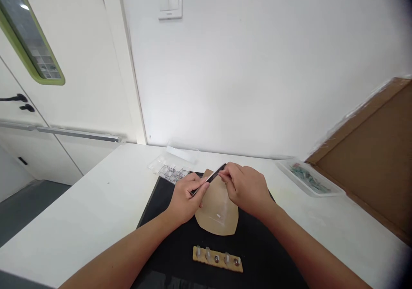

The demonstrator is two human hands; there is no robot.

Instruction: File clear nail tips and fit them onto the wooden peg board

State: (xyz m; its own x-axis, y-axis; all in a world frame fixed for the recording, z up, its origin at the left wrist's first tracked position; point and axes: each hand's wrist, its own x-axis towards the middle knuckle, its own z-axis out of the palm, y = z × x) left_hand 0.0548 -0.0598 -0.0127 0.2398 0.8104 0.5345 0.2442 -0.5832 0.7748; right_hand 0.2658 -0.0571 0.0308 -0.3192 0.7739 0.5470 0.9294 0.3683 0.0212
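Note:
My left hand (189,196) grips a slim, flat dark strip (215,175) with a pale edge, between thumb and fingers. The strip slants up to the right, over a tan, leaf-shaped sheet (217,214) with a glossy surface. At the strip's upper end my right hand (246,188) is closed in a pinch; anything between its fingertips is too small to make out. Nearer to me, a short wooden bar (218,260) carries several small clear pieces in a row. Sheet and bar both rest on a black mat (180,237).
Behind my left hand lies a clear plastic packet (174,173) with dark line markings. A translucent tray (310,178) of greenish small packets stands at the right by the wall. A brown framed board (373,151) leans there, and the white table (96,203) extends left.

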